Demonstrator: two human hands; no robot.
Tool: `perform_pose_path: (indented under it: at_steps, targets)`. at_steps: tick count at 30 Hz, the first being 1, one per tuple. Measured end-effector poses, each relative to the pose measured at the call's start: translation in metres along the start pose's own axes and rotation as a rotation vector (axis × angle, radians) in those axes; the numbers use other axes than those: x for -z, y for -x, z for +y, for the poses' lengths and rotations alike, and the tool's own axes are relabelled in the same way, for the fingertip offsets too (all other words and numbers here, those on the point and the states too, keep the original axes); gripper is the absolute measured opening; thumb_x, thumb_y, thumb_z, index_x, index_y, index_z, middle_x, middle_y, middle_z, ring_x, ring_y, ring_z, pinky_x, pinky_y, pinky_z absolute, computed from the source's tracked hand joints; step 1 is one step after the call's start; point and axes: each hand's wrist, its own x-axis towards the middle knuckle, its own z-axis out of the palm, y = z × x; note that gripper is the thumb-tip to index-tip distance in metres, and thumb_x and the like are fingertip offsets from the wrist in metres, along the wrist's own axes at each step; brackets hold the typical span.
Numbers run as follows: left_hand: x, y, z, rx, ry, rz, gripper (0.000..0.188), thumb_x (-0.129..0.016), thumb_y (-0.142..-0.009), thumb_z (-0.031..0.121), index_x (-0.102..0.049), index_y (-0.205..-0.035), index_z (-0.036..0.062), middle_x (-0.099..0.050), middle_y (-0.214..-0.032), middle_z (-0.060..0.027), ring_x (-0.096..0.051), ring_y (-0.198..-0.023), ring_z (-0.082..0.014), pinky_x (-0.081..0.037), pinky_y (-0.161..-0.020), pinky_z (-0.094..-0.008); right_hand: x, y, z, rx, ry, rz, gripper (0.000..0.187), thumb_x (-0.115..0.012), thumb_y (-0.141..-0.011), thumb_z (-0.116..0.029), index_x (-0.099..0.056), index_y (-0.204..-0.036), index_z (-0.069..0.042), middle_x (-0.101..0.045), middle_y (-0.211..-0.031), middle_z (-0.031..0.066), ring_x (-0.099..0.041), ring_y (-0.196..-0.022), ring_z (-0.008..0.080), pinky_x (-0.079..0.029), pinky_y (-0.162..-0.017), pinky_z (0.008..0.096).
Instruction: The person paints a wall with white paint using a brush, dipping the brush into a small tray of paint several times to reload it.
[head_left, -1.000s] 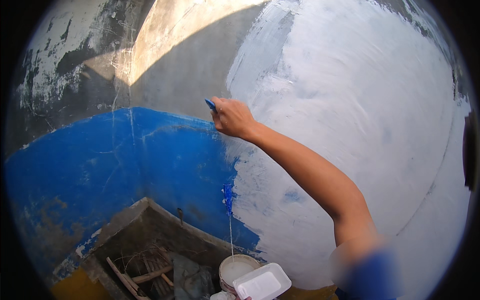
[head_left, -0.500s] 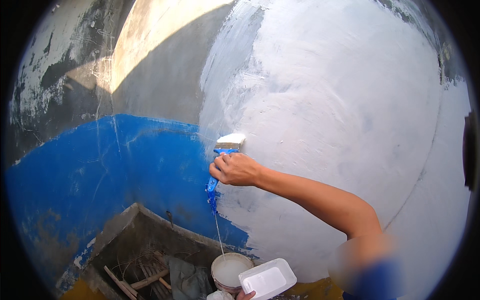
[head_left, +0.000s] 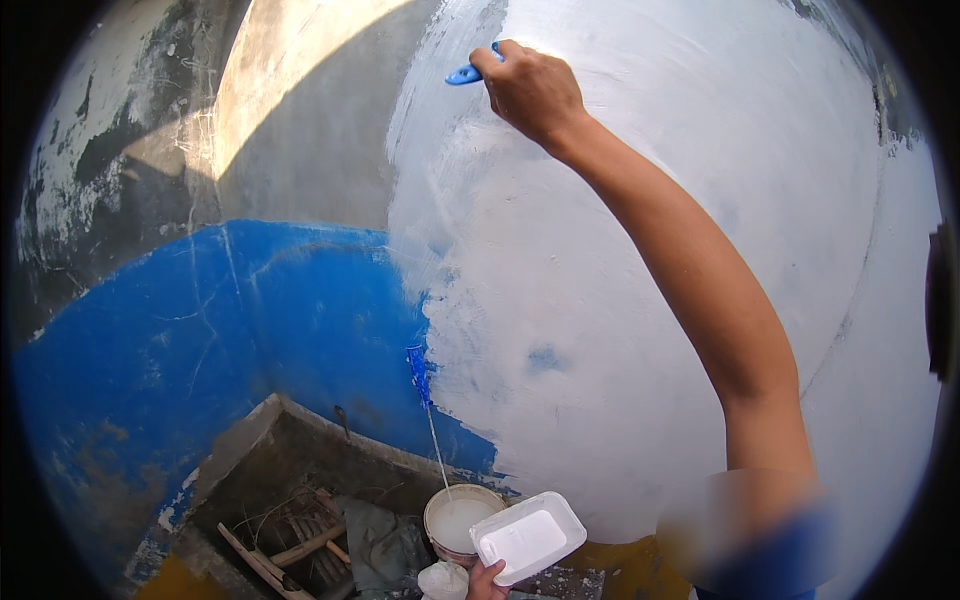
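Note:
High up against the wall, my right hand is closed around the blue handle of a paintbrush; the bristles are hidden behind the fingers. White paint covers the wall around and below this hand. At the lower edge, my left hand grips a white plastic tub with white paint in it. Just left of the tub stands a round bucket of white liquid. A thin rod with a blue handle rises from the bucket and leans toward the wall.
A concrete trough at lower left holds sticks and a dark grey-green cloth. A whitish lump sits beside the bucket. Blue paint covers the lower left wall, with bare grey plaster above it.
My right hand has moved the paintbrush upward from the blue paint's edge to high on the wall, and the arm has stretched out. The tub has shifted slightly up and left.

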Motion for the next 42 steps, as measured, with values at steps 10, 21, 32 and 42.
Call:
perform_pose_path:
  at_steps: [10,21,32,42]
  targets:
    - [-0.022,0.009,0.025,-0.06,-0.004,-0.163,0.064,-0.056,-0.087,0.012,-0.027,-0.142,0.0,-0.045,-0.137,-0.0175,-0.047,-0.126,-0.0313,-0.041,-0.104,-0.0451,0.156,0.213,-0.149,-0.436,-1.062,-0.216,0.019,-0.067,-0.079,0.0,-0.06,-0.097,0.0,-0.065,-0.077,0.012,-0.065,-0.061,0.0228,-0.05,-0.05,0.0318]
    - [-0.037,0.009,0.028,-0.014,-0.042,-0.195,0.065,-0.058,-0.087,0.015,-0.026,-0.142,0.001,-0.043,-0.139,-0.0132,-0.045,-0.128,-0.0291,-0.04,-0.105,-0.0432,0.286,0.329,-0.191,-1.048,-0.997,-0.702,0.01,-0.066,-0.083,-0.008,-0.063,-0.087,0.0,-0.064,-0.064,0.0121,-0.063,-0.051,0.023,-0.048,-0.048,0.032]
    - [-0.038,0.005,0.008,0.045,-0.057,-0.156,0.061,-0.058,-0.089,0.014,-0.029,-0.141,-0.0002,-0.045,-0.137,-0.016,-0.048,-0.125,-0.0296,-0.04,-0.105,-0.0428,0.296,0.365,-0.191,-1.839,-1.102,-0.621,0.011,-0.061,-0.088,-0.007,-0.059,-0.091,0.004,-0.065,-0.071,0.0114,-0.066,-0.059,0.0194,-0.054,-0.054,0.0262]
    - [-0.042,0.009,0.019,0.009,-0.029,-0.149,0.06,-0.055,-0.089,0.013,-0.029,-0.14,-0.0026,-0.046,-0.136,-0.0181,-0.048,-0.125,-0.032,-0.042,-0.103,-0.0455,0.29,0.401,-0.175,-2.782,-1.312,-0.22,0.014,-0.057,-0.086,-0.009,-0.053,-0.09,0.003,-0.061,-0.069,0.0142,-0.062,-0.054,0.02,-0.054,-0.048,0.0285]
